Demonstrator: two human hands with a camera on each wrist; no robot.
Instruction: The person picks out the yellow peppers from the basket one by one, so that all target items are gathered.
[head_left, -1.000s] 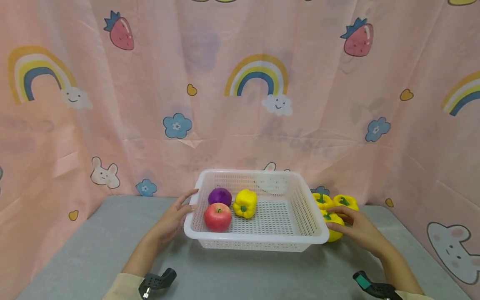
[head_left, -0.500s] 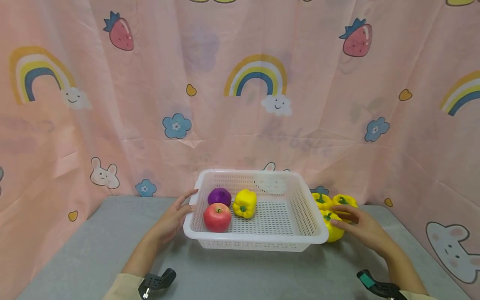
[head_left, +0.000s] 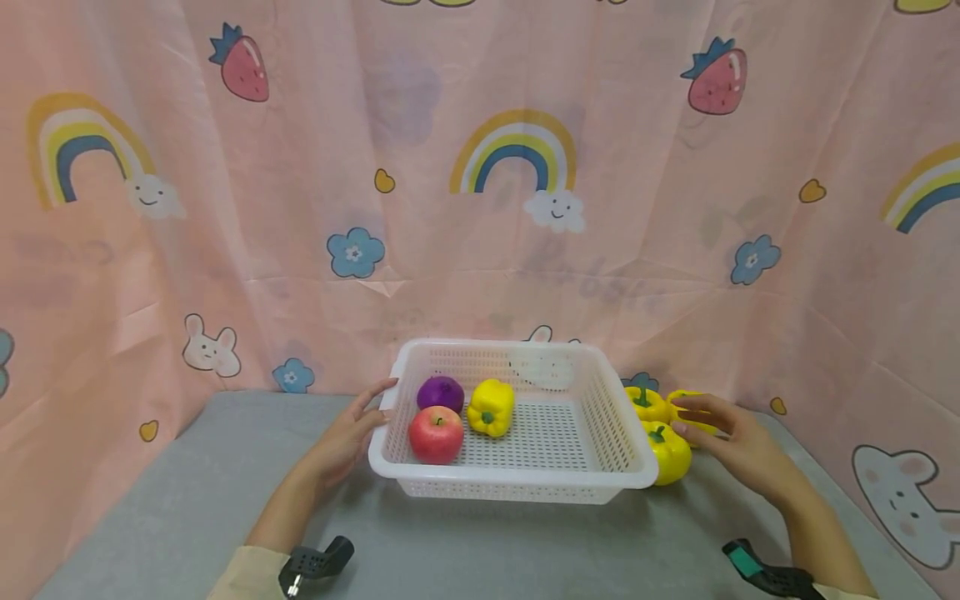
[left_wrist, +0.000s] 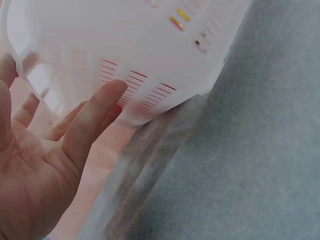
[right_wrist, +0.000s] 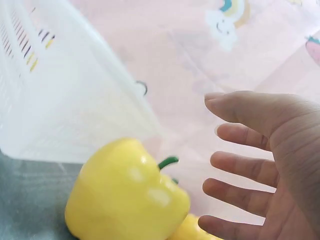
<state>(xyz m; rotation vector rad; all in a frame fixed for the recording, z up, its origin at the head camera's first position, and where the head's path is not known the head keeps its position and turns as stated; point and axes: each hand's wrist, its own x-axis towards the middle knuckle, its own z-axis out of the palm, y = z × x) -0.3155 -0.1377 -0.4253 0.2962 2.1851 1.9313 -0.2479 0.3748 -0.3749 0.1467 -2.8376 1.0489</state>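
A white plastic basket (head_left: 517, 477) stands on the table with a red apple (head_left: 436, 435), a purple onion-like ball (head_left: 440, 393) and a yellow bell pepper (head_left: 491, 407) inside. My left hand (head_left: 341, 446) touches its left rim. In the left wrist view, extended fingers (left_wrist: 102, 97) lie along the basket's outer wall. To the right of the basket sit three more yellow bell peppers, a near one (head_left: 670, 454), a back left one (head_left: 649, 404) and a back right one (head_left: 681, 395). My right hand (head_left: 738, 442) hovers beside them, fingers spread and holding nothing in the right wrist view, partly hiding the back right one.
The grey table (head_left: 480, 546) extends in front of the basket. Behind it hangs a pink printed curtain (head_left: 450, 300), close to the basket's back rim. Each wrist wears a dark strap, the left strap (head_left: 315, 565) and the right strap (head_left: 765, 573).
My right hand has drawn away to the right from the near yellow pepper and the basket's edge. The left hand, the basket and its contents have stayed in place.
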